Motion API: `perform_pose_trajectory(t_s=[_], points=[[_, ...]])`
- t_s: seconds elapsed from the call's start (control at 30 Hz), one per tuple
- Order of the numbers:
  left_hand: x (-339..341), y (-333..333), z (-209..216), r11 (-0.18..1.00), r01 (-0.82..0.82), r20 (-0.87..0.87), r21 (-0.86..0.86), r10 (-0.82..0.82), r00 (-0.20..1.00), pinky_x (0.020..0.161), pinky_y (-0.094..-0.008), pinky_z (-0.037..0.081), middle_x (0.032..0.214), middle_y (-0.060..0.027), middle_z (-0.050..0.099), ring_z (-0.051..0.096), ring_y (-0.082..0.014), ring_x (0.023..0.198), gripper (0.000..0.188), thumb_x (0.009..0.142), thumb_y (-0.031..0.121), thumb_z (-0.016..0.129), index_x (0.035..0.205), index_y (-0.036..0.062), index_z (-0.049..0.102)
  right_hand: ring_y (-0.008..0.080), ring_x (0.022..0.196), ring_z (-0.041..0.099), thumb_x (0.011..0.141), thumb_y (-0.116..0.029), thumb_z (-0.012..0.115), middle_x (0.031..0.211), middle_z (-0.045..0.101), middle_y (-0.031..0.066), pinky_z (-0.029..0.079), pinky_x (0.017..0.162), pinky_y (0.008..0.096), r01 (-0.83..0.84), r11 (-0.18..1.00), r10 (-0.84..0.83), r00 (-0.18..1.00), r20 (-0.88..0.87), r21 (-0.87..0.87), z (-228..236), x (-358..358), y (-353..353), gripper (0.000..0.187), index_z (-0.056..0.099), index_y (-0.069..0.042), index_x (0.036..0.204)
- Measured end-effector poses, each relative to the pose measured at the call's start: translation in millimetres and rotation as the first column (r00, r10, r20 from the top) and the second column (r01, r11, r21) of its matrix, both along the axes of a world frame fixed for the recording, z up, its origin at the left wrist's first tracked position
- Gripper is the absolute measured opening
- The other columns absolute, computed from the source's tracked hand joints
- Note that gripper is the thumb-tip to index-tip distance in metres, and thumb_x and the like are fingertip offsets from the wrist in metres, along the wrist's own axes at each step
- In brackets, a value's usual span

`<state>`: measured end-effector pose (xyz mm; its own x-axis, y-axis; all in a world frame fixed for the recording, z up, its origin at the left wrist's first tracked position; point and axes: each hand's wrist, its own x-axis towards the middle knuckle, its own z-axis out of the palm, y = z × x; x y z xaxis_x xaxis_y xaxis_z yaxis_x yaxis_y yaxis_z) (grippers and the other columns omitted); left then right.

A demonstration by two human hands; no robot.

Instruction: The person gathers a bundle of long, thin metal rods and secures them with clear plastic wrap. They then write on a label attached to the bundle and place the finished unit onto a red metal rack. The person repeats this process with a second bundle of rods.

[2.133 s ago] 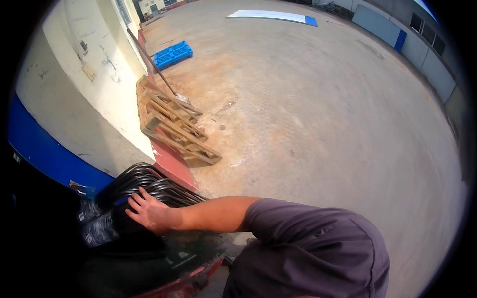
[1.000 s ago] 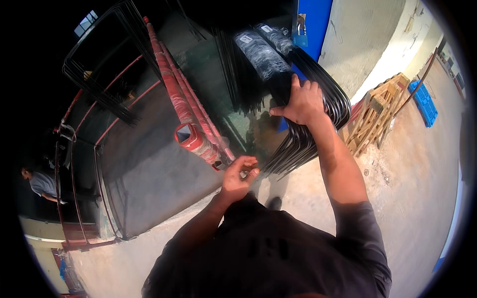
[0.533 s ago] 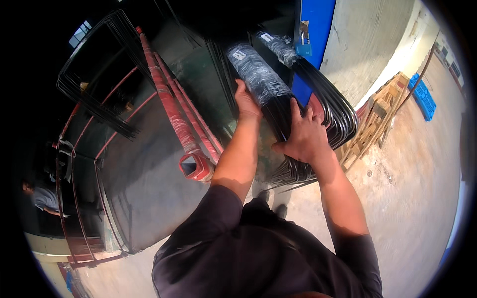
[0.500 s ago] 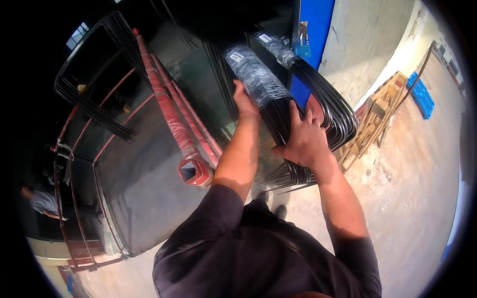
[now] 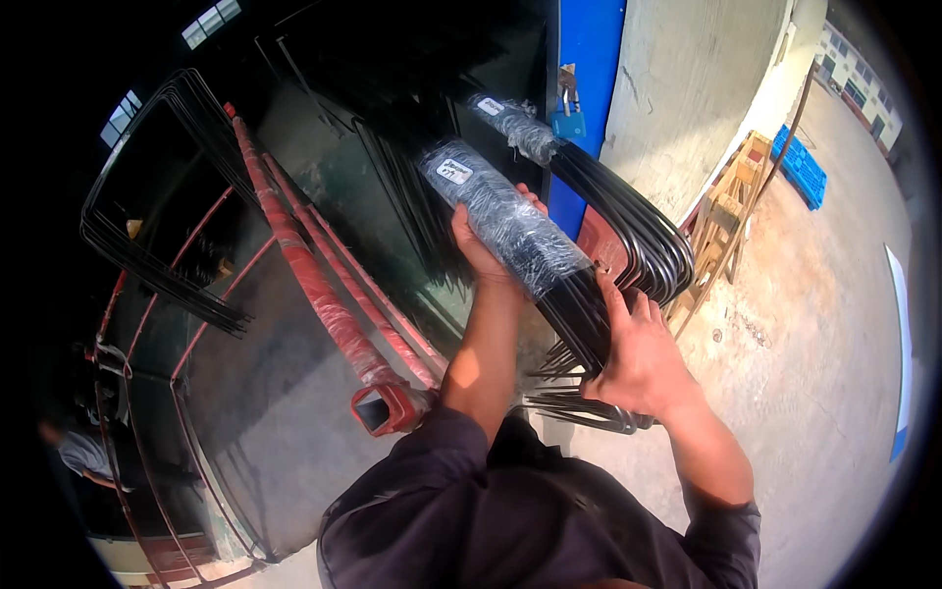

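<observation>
A bundle of bent black rods, wrapped in clear plastic film [image 5: 510, 228] with a white label, lies slantwise across both my hands. My left hand [image 5: 479, 251] wraps around the film from below, its thumb on the near side and fingertips showing past the far edge. Lower down, my right hand [image 5: 643, 358] grips the bare black rods [image 5: 577, 312] near their bend; part of its grasp is hidden under them. Just beyond is a second wrapped bundle of black rods [image 5: 628, 211], touched by neither hand.
Red film-wrapped square tubes [image 5: 312, 265] jut toward me on the left, near red railings [image 5: 201, 231] with more bent rods. A blue door edge [image 5: 587, 108] carries a padlock [image 5: 567, 123]. Wooden pallets [image 5: 731, 206] and a blue plastic pallet [image 5: 800, 167] are at right. A person [image 5: 83, 454] is far left.
The held bundle has come down and nearer to me, away from the second bundle. My left hand's fingertips now show on its far side. My right hand has moved down with the rods.
</observation>
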<state>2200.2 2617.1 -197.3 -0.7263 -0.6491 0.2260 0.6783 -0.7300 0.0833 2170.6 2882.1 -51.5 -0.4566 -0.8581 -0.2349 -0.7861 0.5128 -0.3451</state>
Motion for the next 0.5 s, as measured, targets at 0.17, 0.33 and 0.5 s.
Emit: perform_pose_trajectory(t_s=[0.17, 0.33, 0.5], points=[[-0.2, 86.3, 21.4, 0.991, -0.030, 0.163, 0.132, 0.008, 0.987, 0.090, -0.0536, 0.056, 0.109, -0.0211, 0.068, 0.068, -0.0385, 0.098, 0.074, 0.079, 0.056, 0.064, 0.117, -0.0078, 0.062, 0.0491, 0.135, 0.051, 0.052, -0.016, 0.091, 0.145, 0.050, 0.0292, 0.045, 0.117, 0.0504, -0.026, 0.988, 0.033, 0.998, 0.048, -0.150, 2.8, -16.7, 86.4, 0.128, 0.032, -0.006, 0.166], [-4.4, 163.3, 16.7, 0.988, 0.065, 0.081, 0.138, -0.077, 0.994, 0.106, -0.0575, 0.053, 0.113, -0.0242, 0.069, 0.068, -0.0422, 0.106, 0.069, 0.069, 0.038, 0.070, 0.119, -0.0092, 0.062, 0.0476, 0.134, 0.051, 0.051, -0.010, 0.089, 0.144, 0.053, 0.0256, 0.045, 0.116, 0.0484, 0.034, 0.992, -0.025, 0.997, 0.076, -0.122, 6.5, -33.5, 163.8, 0.121, 0.040, -0.005, 0.162], [-9.5, 226.5, -0.7, 0.975, 0.183, 0.036, 0.124, -0.189, 0.981, 0.118, -0.0558, 0.047, 0.120, -0.0240, 0.071, 0.066, -0.0422, 0.117, 0.077, 0.059, 0.027, 0.072, 0.126, -0.0107, 0.064, 0.0441, 0.133, 0.053, 0.057, -0.001, 0.077, 0.141, 0.058, 0.0234, 0.043, 0.114, 0.0523, -0.051, 0.927, -0.109, 0.910, -0.399, -0.371, -23.8, -19.1, 237.1, 0.094, 0.056, -0.002, 0.148]])
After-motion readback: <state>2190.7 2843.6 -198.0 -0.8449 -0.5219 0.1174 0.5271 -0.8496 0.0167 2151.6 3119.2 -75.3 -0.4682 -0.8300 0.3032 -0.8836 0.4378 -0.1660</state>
